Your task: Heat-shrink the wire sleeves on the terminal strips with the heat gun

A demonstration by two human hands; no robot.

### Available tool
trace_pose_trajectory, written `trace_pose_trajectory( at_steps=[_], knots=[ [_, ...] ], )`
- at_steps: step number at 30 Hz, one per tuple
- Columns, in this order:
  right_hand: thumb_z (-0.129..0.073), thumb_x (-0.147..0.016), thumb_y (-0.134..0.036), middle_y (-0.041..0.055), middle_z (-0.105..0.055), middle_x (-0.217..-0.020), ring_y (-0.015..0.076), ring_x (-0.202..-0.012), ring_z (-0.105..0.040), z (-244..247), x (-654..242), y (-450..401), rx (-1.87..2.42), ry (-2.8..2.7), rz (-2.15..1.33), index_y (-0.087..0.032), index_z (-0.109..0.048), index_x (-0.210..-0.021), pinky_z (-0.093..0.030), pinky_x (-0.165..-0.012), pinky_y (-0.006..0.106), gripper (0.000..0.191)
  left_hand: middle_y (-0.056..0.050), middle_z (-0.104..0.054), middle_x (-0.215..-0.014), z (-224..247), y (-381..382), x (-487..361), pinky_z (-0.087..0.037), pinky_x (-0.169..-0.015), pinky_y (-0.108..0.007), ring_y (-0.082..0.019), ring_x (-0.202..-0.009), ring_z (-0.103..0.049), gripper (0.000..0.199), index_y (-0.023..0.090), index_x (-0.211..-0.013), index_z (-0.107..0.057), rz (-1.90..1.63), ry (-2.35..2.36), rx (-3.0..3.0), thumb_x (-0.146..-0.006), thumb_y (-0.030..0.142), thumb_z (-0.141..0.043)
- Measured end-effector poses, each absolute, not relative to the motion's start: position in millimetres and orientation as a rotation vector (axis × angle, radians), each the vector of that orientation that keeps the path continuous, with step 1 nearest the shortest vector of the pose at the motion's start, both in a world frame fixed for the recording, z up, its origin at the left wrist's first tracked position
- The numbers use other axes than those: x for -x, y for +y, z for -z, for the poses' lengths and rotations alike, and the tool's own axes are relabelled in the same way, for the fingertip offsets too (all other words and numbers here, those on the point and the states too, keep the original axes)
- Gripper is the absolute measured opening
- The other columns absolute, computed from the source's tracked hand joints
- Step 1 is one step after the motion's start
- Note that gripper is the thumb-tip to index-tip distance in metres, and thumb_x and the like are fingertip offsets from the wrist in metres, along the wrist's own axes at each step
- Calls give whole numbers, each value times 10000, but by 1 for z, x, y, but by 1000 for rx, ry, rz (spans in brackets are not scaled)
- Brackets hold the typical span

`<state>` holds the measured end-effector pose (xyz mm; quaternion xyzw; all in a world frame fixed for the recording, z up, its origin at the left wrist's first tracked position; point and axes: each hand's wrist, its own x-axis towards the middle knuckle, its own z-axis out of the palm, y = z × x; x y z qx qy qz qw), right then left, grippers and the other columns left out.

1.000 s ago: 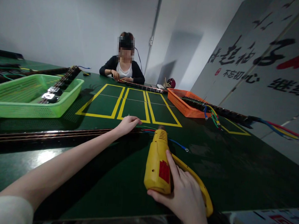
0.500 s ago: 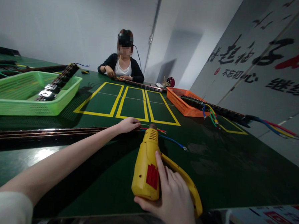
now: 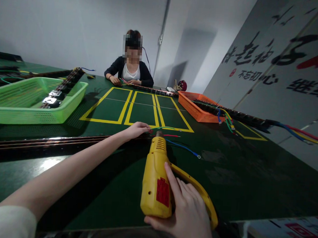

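My right hand (image 3: 187,209) is wrapped round a yellow heat gun (image 3: 156,179), with the index finger along its side. The gun's metal nozzle (image 3: 159,133) points away from me, close to the wires. My left hand (image 3: 138,129) is closed on the wires at the end of a long dark bar (image 3: 53,142) with copper-coloured strips. A green wire (image 3: 166,128), a red wire (image 3: 172,135) and a blue wire (image 3: 184,147) stick out to the right of these fingers. The blue one ends in a ring terminal (image 3: 198,156). My fingertips are partly hidden.
A green basket (image 3: 71,107) with a dark strip in it stands at left. An orange basket (image 3: 199,114) with a wired strip stands at right. Yellow tape frames (image 3: 127,108) mark the green table. Opposite sits a person (image 3: 132,71) handling another strip (image 3: 155,90).
My left hand has risen slightly with the wires; the green wire now stands apart from the red. The gun's nozzle has shifted slightly left. The person opposite has moved a hand.
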<state>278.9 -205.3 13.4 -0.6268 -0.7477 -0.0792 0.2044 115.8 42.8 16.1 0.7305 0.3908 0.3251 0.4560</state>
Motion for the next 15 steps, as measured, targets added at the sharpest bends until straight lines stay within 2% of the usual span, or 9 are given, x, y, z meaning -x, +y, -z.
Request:
trace_pose_trajectory(
  at_steps=[7, 11, 15],
  knots=[
    [-559, -580, -739, 77, -609, -1040, 214, -782, -561, -16, -302, -204, 1796, -2084, 358, -180, -153, -1442, -426, -739, 358, 1105, -51, -668, -991, -25, 36, -114, -354, -945, -273, -175, -979, -564, 315, 128, -866, -672, -791, 976, -1783, -769, 372, -499],
    [-576, -584, -720, 75, -622, -1010, 215, -767, -569, -17, -307, -204, 1839, -2055, 421, -177, -190, -1432, -434, -726, 356, 1079, -52, -669, -1004, -29, 31, -114, -372, -916, -270, -171, -943, -574, 350, 124, -901, -673, -782, 1012, -1722, -792, 389, -472],
    [-540, -589, -753, 79, -603, -1078, 220, -785, -577, -14, -307, -203, 1822, -2066, 464, -180, -157, -1439, -445, -710, 361, 1095, -51, -672, -997, -29, 31, -115, -395, -864, -255, -172, -923, -576, 367, 120, -886, -679, -790, 1030, -1703, -801, 400, -457]
  ],
)
